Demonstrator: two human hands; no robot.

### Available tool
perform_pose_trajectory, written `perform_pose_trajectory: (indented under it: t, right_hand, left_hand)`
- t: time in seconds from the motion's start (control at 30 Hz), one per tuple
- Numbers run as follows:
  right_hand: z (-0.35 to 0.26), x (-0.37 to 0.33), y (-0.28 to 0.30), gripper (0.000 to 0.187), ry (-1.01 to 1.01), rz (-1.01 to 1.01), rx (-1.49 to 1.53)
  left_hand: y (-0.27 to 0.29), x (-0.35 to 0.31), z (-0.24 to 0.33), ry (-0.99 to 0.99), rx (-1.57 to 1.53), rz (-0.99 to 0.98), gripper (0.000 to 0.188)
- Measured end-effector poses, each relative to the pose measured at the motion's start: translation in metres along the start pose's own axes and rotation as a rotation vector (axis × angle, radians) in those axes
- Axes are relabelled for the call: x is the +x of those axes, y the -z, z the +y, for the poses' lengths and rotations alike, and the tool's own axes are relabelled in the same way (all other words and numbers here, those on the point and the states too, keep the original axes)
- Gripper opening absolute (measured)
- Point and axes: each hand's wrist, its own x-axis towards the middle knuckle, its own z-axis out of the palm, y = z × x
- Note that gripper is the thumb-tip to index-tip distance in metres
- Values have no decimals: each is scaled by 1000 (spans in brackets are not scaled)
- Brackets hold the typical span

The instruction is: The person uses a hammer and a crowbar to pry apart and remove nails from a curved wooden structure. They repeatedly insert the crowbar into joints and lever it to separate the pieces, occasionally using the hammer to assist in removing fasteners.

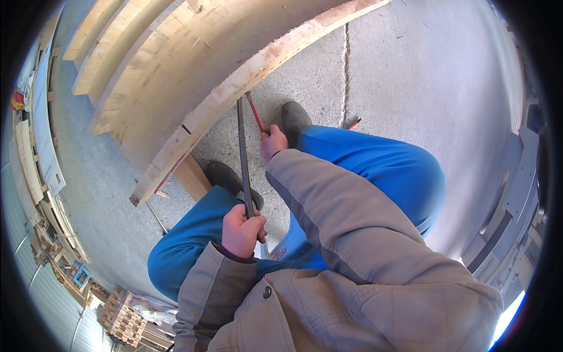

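My left hand (pixel 241 230) is wrapped round the lower part of a long dark metal pry bar (pixel 243 155). The bar's far end meets the near edge of a large pale wooden panel (pixel 226 91). Farther forward and to the right, my right hand (pixel 274 142) grips a slim red-handled tool (pixel 254 111). Its dark tip reaches the same panel edge, close beside the bar's end; the kind of tool is not clear. A short dark slot shows in the panel edge, left of the bar.
Under the panel's near left part is a wooden block (pixel 191 177). My boots (pixel 295 120) stand on the cracked concrete floor (pixel 399 88), and a small orange-and-dark object (pixel 353 124) lies by the right one. Stacked wood pieces (pixel 122 317) are at lower left; grey metal parts (pixel 519 170) line the right.
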Motion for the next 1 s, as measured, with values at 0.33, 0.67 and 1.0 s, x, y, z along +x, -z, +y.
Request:
perform_pose_trajectory:
  t: [0.33, 0.67, 1.0]
  right_hand:
    - [-10, 94, -11, 18, 29, 119, 411]
    - [-29, 120, 9, 17, -19, 165, 409]
    - [-41, 104, 12, 13, -11, 116, 531]
  left_hand:
    - [3, 2, -4, 42, -68, -9, 13]
    - [5, 4, -3, 68, -66, -11, 16]
    - [4, -1, 2, 57, -28, -18, 17]
